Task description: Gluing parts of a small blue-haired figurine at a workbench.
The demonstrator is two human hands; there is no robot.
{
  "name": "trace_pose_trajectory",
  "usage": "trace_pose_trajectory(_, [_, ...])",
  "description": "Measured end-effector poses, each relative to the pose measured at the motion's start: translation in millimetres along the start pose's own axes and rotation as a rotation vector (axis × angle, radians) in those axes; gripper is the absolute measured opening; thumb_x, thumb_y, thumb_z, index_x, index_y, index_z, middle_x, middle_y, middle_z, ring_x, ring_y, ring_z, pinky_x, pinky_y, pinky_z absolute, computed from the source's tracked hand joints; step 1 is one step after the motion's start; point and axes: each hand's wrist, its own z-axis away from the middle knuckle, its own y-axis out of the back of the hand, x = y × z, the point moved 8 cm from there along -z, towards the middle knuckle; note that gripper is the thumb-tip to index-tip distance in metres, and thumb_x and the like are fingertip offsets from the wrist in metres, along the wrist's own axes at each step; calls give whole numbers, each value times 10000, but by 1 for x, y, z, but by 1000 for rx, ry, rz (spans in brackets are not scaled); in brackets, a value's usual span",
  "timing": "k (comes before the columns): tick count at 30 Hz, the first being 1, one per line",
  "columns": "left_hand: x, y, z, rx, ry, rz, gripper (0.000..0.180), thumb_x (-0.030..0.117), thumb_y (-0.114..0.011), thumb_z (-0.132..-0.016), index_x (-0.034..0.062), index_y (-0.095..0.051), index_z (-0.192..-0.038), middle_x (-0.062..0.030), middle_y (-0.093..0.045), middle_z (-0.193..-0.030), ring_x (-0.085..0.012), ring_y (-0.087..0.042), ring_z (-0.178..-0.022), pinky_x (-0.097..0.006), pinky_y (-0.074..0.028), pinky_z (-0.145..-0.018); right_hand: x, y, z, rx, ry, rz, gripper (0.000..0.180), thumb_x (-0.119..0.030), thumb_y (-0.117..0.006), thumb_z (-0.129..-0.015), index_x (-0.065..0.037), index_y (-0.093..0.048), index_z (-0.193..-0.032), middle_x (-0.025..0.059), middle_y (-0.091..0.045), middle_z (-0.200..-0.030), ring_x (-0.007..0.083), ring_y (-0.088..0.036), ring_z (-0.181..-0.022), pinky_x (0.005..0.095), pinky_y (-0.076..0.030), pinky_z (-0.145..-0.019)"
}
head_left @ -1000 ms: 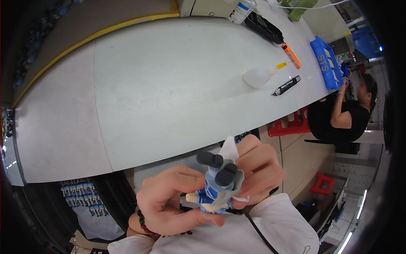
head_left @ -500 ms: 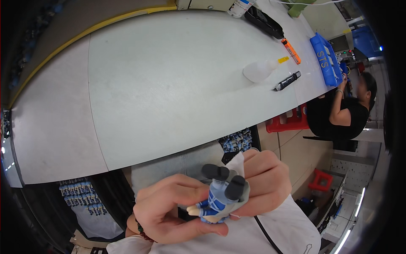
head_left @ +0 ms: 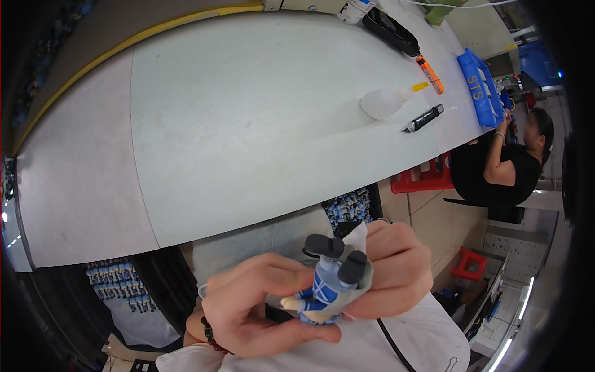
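Note:
A small blue figurine (head_left: 328, 288) with black shoes is held feet up, in front of my body. My left hand (head_left: 254, 304) is closed on it, with the thumb below and bent fingers at its left side. At its right side my right hand (head_left: 396, 273) is closed, fingers curled, with a piece of white cloth or tissue (head_left: 356, 239) poking out at the top. The right fingertips are partly hidden behind the figurine and a grey piece along its back.
On the pale table (head_left: 248, 124) are a white squeeze bottle (head_left: 381, 103), a black cutter knife (head_left: 425, 118) and an orange box (head_left: 429, 74). Trays of blue figurines (head_left: 121, 282) sit below the table edge. A co-worker (head_left: 508, 161) sits at right beside a blue basket (head_left: 480, 87).
Both hands and the figurine have shifted slightly to the right in the view. The grip looks the same.

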Motion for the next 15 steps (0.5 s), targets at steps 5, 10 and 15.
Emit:
trace_pose_trajectory(5, [-9,1,3,77,0,256,434,74,-798,-566,-40,-542,-897,-161,-601,-839,-182,-607,-726,-253,-475,-623,4,1,0,41,-27,44,195,-8,-671,-603,-26,-610,-787,88,-585,-826,214,-534,-678,265,-449,-563])
trace_pose_trajectory(10, [-6,-7,-1,-83,-21,202,464,64,-796,-564,-40,-539,-936,-157,-600,-850,-187,-605,-745,-257,-469,-641,17,8,-6,103,-112,-203,156,-26,-674,-622,-75,-620,-760,71,-574,-761,166,-494,-618,236,-392,-507])
trace_pose_trajectory(15, [-16,-10,6,-6,63,403,481,52,-795,-559,-43,-535,-952,-171,-598,-879,-197,-604,-762,-267,-473,-646,28,22,4,523,-112,-606,52,-48,-631,-712,-74,-601,-745,94,-571,-741,142,-432,-553,242,-353,-493])
